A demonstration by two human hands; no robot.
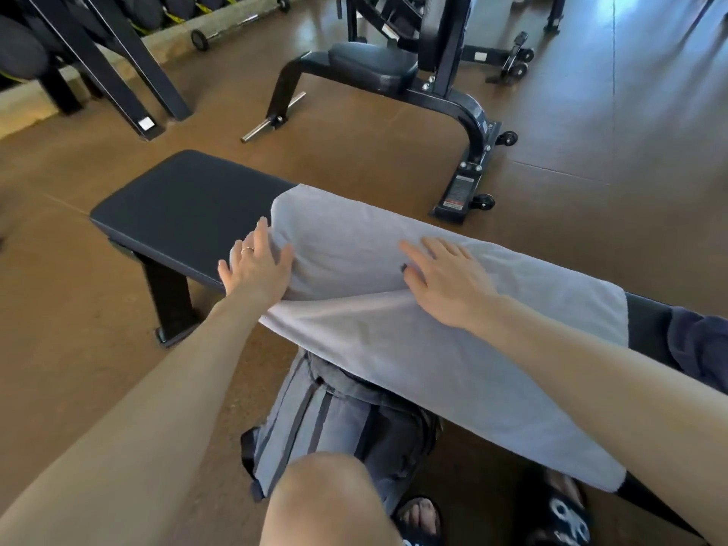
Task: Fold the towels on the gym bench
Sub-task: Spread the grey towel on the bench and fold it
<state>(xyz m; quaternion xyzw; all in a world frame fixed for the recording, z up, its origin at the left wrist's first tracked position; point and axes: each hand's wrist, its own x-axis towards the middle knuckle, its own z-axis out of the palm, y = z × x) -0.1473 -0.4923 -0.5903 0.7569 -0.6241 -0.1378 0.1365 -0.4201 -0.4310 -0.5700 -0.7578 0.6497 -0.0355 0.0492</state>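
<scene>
Count: one light-grey terry towel [413, 309], one black padded flat counter [185, 199], one black adjustable bench [374, 69], one grey striped fabric bag [335, 419], two bare hands, two black sandals.

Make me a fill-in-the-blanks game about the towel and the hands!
1. The grey towel lies on a black gym ____.
2. The ring is on the ____ hand.
3. The right hand rests flat on the ____.
4. The floor under the bench is coloured ____.

Missing words: bench; left; towel; brown
</scene>
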